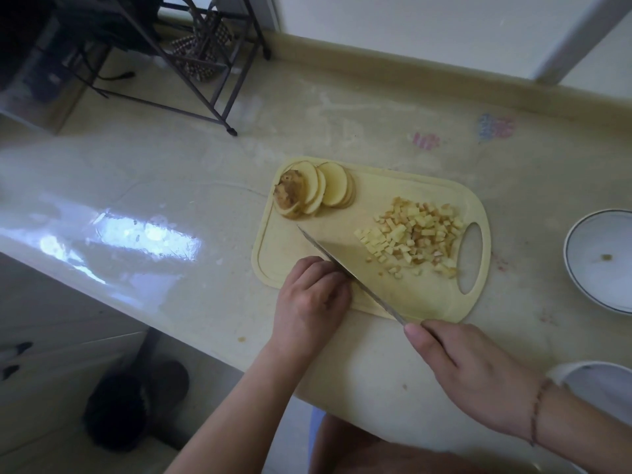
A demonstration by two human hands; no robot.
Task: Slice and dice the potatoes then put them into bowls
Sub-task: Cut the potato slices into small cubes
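A pale yellow cutting board [393, 302] lies on the counter. Round potato slices [325, 188] fan out at its far left corner, with a skin-on end piece [287, 195] on top. Diced potato [415, 236] is heaped near the board's handle hole. My right hand [468, 367] grips the handle of a wide knife [359, 261], whose blade slants across the board with its tip toward the slices. My left hand [309, 299] rests on the board's near left edge, fingers curled with the knuckles against the blade. No potato shows under those fingers.
A white bowl [581, 278] with a dark rim line stands right of the board, and a second white bowl [595, 378] sits at the near right behind my right wrist. A dark metal rack [191, 80] stands at the back left. The counter's front edge runs beneath my forearms.
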